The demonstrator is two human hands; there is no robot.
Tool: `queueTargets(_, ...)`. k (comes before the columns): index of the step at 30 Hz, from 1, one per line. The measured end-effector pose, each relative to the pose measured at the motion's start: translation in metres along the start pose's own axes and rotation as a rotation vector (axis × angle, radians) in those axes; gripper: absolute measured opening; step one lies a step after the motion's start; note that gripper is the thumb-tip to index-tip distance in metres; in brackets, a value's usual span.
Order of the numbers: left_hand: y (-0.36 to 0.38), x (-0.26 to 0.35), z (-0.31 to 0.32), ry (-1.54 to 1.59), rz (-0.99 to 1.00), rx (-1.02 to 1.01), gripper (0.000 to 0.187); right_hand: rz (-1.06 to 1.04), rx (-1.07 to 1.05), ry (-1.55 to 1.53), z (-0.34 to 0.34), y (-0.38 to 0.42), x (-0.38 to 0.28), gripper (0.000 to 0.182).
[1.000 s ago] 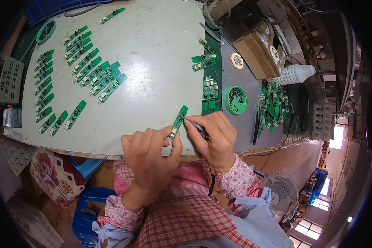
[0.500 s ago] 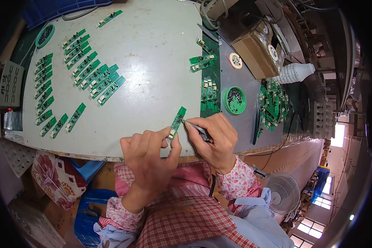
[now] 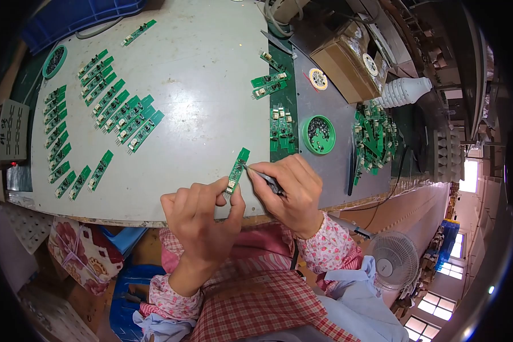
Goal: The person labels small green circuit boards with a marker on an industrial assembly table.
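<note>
Between the thumb and forefinger of my left hand (image 3: 202, 211) is the lower end of a small green circuit board (image 3: 237, 171), tilted over the pale worktop. My right hand (image 3: 290, 191) grips dark tweezers (image 3: 271, 181), whose tips touch the right side of the board near a small black component. The fingers hide much of the tweezers. To the left lie rows of similar circuit boards (image 3: 119, 117) on the worktop. A green dish (image 3: 319, 135) of small dark parts stands to the right of my hands.
A heap of circuit boards (image 3: 375, 139) lies at the right, beside a cardboard box (image 3: 347, 62) and a white ribbed part (image 3: 404, 91). Several boards rest on the green strip (image 3: 283, 149). A second dish (image 3: 55, 61) and a blue crate (image 3: 77, 17) are at the far left.
The view has shifted a little, so the table's contents appear slightly displaced. Both hands keep their hold on the board and tweezers, with the tips still at the board.
</note>
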State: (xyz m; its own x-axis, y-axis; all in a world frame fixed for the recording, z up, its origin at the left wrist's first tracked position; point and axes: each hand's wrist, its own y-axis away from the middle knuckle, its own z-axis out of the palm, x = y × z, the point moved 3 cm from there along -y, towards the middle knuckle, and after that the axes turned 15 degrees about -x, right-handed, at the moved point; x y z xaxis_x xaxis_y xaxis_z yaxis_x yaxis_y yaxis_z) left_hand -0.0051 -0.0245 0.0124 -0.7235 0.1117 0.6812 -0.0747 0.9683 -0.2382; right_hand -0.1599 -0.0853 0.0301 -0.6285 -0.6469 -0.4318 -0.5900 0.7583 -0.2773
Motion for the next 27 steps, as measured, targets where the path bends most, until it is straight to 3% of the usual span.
queueTargets(19, 0.002, -0.002, 0.001, -0.038, -0.024, -0.026, 0.033, 0.009, 0.010, -0.033, 0.000, 0.001, 0.001, 0.019)
queueTargets(27, 0.002, -0.001, -0.001, -0.033, -0.002, -0.017, 0.033, 0.274, 0.071, -0.413, -0.013, 0.014, 0.015, 0.012)
